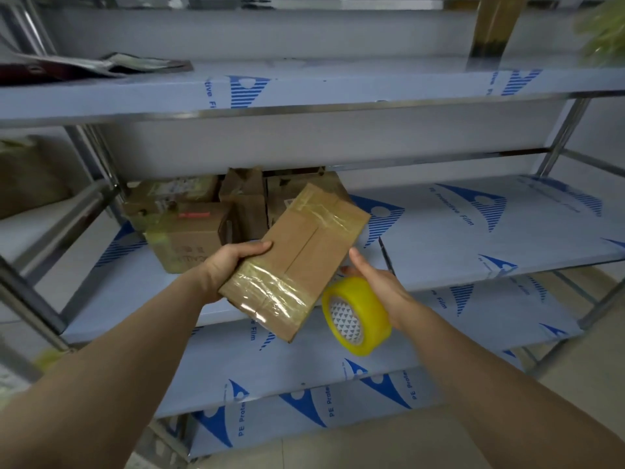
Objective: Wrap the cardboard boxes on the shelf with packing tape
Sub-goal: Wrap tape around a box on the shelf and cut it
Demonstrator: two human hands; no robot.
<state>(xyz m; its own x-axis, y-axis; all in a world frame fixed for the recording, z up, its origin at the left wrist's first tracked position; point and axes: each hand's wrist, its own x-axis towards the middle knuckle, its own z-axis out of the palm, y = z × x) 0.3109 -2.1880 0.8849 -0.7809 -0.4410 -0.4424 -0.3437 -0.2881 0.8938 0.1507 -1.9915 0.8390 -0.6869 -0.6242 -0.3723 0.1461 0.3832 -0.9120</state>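
A flat brown cardboard box (297, 258) with clear tape around both ends is held in the air in front of the middle shelf. My left hand (230, 265) grips its near left edge, thumb on top. My right hand (382, 286) holds a yellow roll of packing tape (355, 316) just right of the box, thumb pointing up beside the box's right edge. Several other cardboard boxes (203, 225) stand piled at the back left of the middle shelf (473, 238).
The metal rack has several shelves covered in blue-printed protective film. The upper shelf (304, 93) carries flat packets (101, 66) at left and a brown upright thing (493, 28) at right. Another brown box (30, 174) sits on a neighbouring rack at far left.
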